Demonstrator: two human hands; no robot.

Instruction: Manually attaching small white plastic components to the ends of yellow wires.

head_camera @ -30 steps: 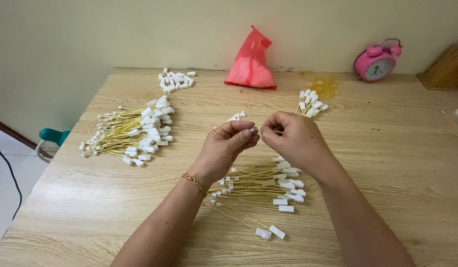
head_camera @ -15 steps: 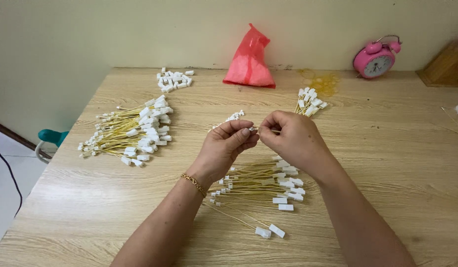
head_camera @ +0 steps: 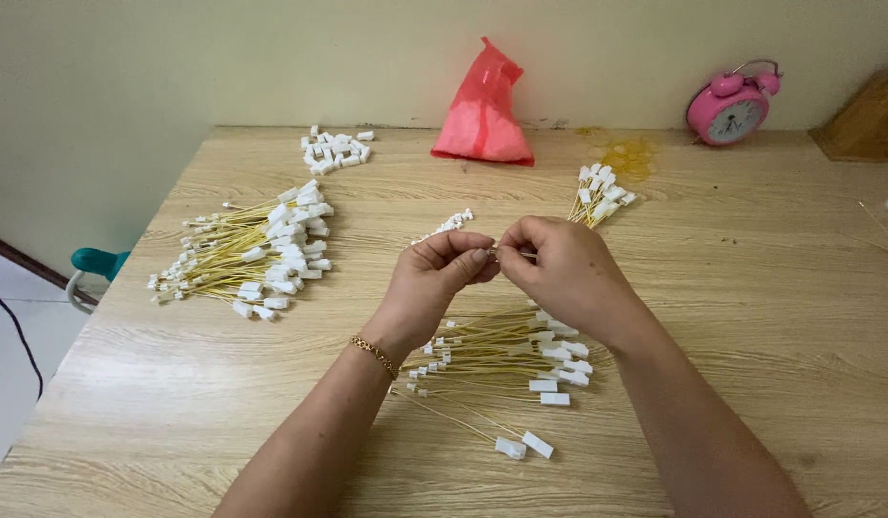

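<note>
My left hand [head_camera: 436,284] and my right hand [head_camera: 566,275] meet fingertip to fingertip above the wooden table [head_camera: 751,288], pinching one small white-tipped yellow tie between them; the piece itself is mostly hidden by my fingers. Right under my hands lies a loose pile of yellow ties with white plastic tags [head_camera: 506,350]. A thin bracelet sits on my left wrist. A short row of white pieces [head_camera: 446,226] lies just beyond my left hand.
A large heap of yellow ties [head_camera: 255,254] lies at the left, a small bunch [head_camera: 599,194] at the back middle. Loose white tags [head_camera: 335,149], a red plastic bag [head_camera: 484,105], yellow rubber bands [head_camera: 626,153], a pink alarm clock [head_camera: 732,107] and a wooden block [head_camera: 871,120] line the back.
My hands stay together in the same spot, with only small finger movement on the piece between them. The piles have not moved.
</note>
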